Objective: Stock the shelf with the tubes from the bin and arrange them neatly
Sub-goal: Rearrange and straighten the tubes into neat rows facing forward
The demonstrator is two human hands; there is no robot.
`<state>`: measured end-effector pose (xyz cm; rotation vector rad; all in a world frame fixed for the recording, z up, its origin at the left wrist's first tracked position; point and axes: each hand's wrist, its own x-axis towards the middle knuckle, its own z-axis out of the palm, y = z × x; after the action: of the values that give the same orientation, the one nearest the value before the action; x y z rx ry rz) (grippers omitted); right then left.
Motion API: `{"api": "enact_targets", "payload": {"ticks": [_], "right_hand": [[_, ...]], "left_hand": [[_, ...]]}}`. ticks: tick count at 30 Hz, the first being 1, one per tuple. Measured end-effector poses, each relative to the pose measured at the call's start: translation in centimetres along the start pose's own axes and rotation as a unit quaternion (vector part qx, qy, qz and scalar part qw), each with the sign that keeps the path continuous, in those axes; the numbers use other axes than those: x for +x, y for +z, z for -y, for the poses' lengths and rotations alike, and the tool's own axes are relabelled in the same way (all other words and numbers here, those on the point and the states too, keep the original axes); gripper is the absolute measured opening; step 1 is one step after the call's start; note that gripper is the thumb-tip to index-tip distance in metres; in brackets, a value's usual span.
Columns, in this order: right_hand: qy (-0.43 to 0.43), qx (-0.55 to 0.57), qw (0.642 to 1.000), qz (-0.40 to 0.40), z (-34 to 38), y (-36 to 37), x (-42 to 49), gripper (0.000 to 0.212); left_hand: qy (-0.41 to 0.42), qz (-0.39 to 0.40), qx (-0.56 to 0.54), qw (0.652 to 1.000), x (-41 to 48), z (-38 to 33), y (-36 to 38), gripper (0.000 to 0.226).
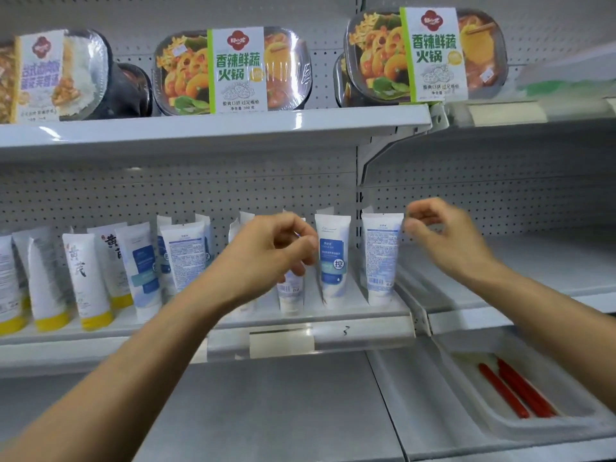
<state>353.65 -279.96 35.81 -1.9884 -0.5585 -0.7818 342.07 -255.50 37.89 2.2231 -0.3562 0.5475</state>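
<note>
Two hands are up at the middle shelf [333, 315] on my feed, both reaching in among the tubes that stand there on their caps. My left hand [266, 248] has its fingers curled, thumb and forefinger drawn close together, right in front of a white tube [290, 293] whose lower part shows beneath the knuckles. I cannot tell whether that hand actually pinches the tube or only hovers before it.

My right hand [443, 235] is loosely curled, with a gap between thumb and fingers and nothing in that gap. Its thumb tip sits just beside the top right corner of the rightmost tube [381, 258]; I cannot make out whether it touches.

Between the two hands stands a blue-labelled tube [334, 258], upright with its front facing me. The rightmost tube shows its printed back. Further left are more blue-and-white tubes [143, 268], some leaning, and at the far left a group of yellow-capped tubes [90, 281] tilted against one another.

On the shelf above stand hot-pot meal boxes [233, 70]. A price strip [281, 345] runs along the middle shelf's front edge. Low on the right, a white tray [500, 425] holds several red sticks [516, 391].
</note>
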Motion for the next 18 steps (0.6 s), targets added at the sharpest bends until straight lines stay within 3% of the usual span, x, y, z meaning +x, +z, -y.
{"api": "enact_targets", "payload": {"ticks": [3, 9, 14, 18], "right_hand": [[-0.017, -0.027, 0.999, 0.023, 0.8, -1.3, 3.0, 0.015], [-0.019, -0.134, 0.979, 0.154, 0.3, -1.4, 9.3, 0.021], [-0.038, -0.133, 0.952, 0.272, -0.4, -0.2, 12.2, 0.046], [-0.021, -0.161, 0.908, 0.385, -1.8, 1.2, 14.2, 0.053]], "left_hand": [[0.039, 0.001, 0.063, 0.997, 3.0, -0.2, -2.7, 0.009], [0.104, 0.027, 0.201, 0.974, 10.7, -0.5, -5.5, 0.015], [0.034, 0.136, 0.271, 0.952, 16.3, 0.5, -3.6, 0.026], [-0.011, 0.168, 0.317, 0.933, 19.0, 1.0, -1.7, 0.033]]}}
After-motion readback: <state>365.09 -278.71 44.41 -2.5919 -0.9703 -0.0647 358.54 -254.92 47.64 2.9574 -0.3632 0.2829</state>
